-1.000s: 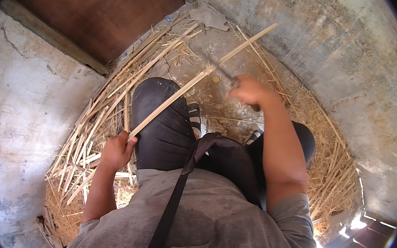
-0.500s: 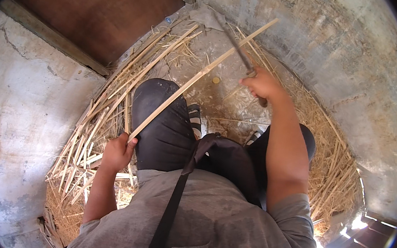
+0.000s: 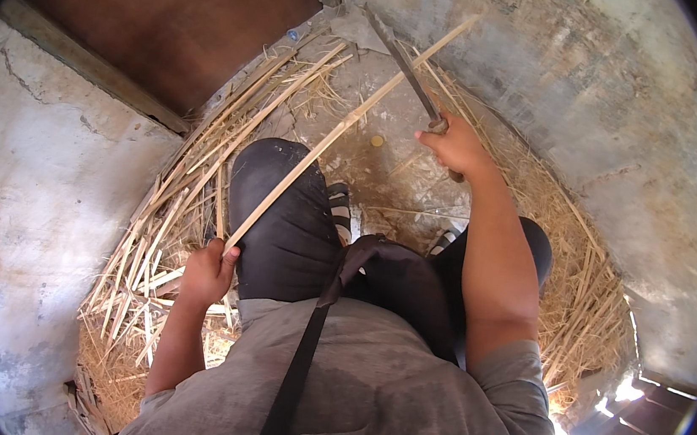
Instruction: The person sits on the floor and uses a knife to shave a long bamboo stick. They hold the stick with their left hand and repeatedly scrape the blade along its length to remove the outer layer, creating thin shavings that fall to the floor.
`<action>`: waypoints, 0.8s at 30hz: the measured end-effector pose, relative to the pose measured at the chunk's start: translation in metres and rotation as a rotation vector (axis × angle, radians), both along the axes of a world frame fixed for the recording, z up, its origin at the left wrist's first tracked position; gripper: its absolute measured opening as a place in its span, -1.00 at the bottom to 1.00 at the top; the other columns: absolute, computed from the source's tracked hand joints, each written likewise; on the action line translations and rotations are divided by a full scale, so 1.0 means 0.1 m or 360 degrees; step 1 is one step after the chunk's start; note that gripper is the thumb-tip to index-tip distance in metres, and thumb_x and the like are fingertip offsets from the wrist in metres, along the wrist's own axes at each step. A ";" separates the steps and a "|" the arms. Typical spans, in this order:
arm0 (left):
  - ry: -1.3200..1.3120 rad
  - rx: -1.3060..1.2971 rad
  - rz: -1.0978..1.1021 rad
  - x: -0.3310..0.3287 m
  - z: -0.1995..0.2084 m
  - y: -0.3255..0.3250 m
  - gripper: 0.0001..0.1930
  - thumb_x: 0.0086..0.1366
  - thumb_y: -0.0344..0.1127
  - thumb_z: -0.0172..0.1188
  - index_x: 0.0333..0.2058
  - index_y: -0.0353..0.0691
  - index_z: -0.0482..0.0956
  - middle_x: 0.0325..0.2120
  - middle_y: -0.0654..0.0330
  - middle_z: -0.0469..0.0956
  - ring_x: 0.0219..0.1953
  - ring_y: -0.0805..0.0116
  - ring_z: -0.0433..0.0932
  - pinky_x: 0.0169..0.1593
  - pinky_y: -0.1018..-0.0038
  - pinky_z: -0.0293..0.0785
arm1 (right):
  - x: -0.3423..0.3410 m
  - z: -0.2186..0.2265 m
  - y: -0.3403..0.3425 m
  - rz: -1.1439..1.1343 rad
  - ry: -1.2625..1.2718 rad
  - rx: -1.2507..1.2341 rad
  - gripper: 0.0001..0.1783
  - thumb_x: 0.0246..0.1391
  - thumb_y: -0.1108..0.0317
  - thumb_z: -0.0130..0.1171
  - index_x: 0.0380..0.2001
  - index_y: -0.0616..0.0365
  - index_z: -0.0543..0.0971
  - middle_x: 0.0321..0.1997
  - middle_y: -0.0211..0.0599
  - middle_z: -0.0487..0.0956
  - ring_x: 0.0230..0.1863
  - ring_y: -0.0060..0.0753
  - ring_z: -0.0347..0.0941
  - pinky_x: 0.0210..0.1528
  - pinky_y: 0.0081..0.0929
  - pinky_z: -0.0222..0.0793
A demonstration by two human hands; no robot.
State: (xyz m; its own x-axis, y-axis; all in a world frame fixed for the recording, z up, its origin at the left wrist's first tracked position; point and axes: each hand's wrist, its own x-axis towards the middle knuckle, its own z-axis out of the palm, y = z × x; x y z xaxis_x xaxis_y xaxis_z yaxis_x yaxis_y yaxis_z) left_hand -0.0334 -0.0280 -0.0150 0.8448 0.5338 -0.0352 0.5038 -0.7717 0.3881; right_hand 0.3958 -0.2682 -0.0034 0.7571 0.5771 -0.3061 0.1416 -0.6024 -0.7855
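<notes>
My left hand (image 3: 207, 272) is closed round the near end of a long pale bamboo strip (image 3: 314, 156). The strip slants up and to the right across my left knee, its far end close to the back wall. In my right hand (image 3: 456, 148), the wooden handle of a machete (image 3: 412, 78) is gripped. Its dark blade points away and to the left, crossing the strip near the strip's far end. Whether blade and strip touch, I cannot tell.
Split bamboo strips (image 3: 229, 141) lie heaped along my left. Shavings (image 3: 575, 284) cover the floor on my right. A worn plaster wall (image 3: 567, 79) curves round the far and right sides, with a brown door panel (image 3: 175, 12) at the far left. A small yellow disc (image 3: 378, 142) lies on the floor.
The bamboo strip's far end has shifted slightly up and to the left. The machete and my right hand have also moved a little left, with the blade farther away.
</notes>
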 end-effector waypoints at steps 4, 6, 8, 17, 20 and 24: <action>0.0007 0.0051 0.0035 0.03 0.00 -0.06 -0.51 0.47 0.04 0.11 -0.46 -0.30 0.37 -0.68 -0.16 0.47 -0.54 -0.32 0.52 -0.47 -0.01 0.38 | -0.15 -0.03 0.10 0.0314 0.0256 -0.0007 -0.46 0.07 0.22 0.40 -0.01 0.38 0.48 -0.59 -0.35 0.48 -0.59 -0.48 0.43 -0.53 -0.40 0.33; 0.0051 0.0095 0.0067 0.03 0.07 -0.07 -0.51 0.47 0.04 0.12 -0.46 -0.29 0.37 -0.67 -0.16 0.48 -0.54 -0.32 0.52 -0.47 -0.01 0.38 | -0.35 0.11 0.24 0.0671 0.0234 -0.0350 -0.55 0.07 0.26 0.39 -0.08 0.33 0.50 -0.58 -0.37 0.48 -0.60 -0.52 0.41 -0.55 -0.43 0.32; 0.0133 0.0144 0.0090 -0.02 0.17 -0.07 -0.52 0.46 0.04 0.13 -0.45 -0.29 0.38 -0.67 -0.17 0.48 -0.53 -0.32 0.53 -0.46 -0.02 0.40 | -0.30 0.02 0.22 0.0654 0.0443 -0.0142 -0.57 0.07 0.25 0.40 -0.10 0.30 0.52 -0.57 -0.37 0.50 -0.61 -0.55 0.40 -0.54 -0.45 0.32; 0.0019 0.0079 0.0074 -0.01 0.00 -0.07 -0.48 0.47 0.08 0.09 -0.46 -0.30 0.35 -0.68 -0.17 0.47 -0.54 -0.33 0.51 -0.48 -0.04 0.36 | -0.09 0.09 0.08 0.0174 0.0112 0.0076 -0.50 0.06 0.07 0.45 -0.16 0.30 0.59 -0.49 -0.26 0.57 -0.53 -0.45 0.49 -0.43 -0.39 0.42; 0.0002 0.0059 0.0075 0.00 0.00 -0.06 -0.49 0.48 0.08 0.08 -0.46 -0.29 0.35 -0.68 -0.17 0.47 -0.54 -0.33 0.51 -0.47 -0.04 0.36 | -0.14 -0.03 0.12 0.0175 -0.0050 0.0036 -0.44 0.04 0.03 0.45 -0.14 0.34 0.61 -0.44 -0.16 0.61 -0.43 -0.30 0.55 -0.32 -0.26 0.47; 0.0047 0.0086 0.0075 0.03 0.05 -0.03 -0.50 0.47 0.06 0.09 -0.45 -0.30 0.37 -0.67 -0.17 0.47 -0.53 -0.33 0.52 -0.47 -0.04 0.37 | -0.30 -0.37 0.33 0.0545 -0.0493 0.0039 -0.49 0.04 0.09 0.47 -0.17 0.31 0.56 -0.57 -0.38 0.50 -0.58 -0.52 0.44 -0.49 -0.45 0.35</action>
State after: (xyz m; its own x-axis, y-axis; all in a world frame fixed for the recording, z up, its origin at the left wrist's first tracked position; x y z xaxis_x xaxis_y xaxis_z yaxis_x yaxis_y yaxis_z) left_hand -0.0304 -0.0310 -0.0100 0.8177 0.5749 -0.0297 0.5508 -0.7663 0.3307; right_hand 0.3657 -0.2349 -0.0404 0.5755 0.8141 -0.0784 0.5595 -0.4618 -0.6883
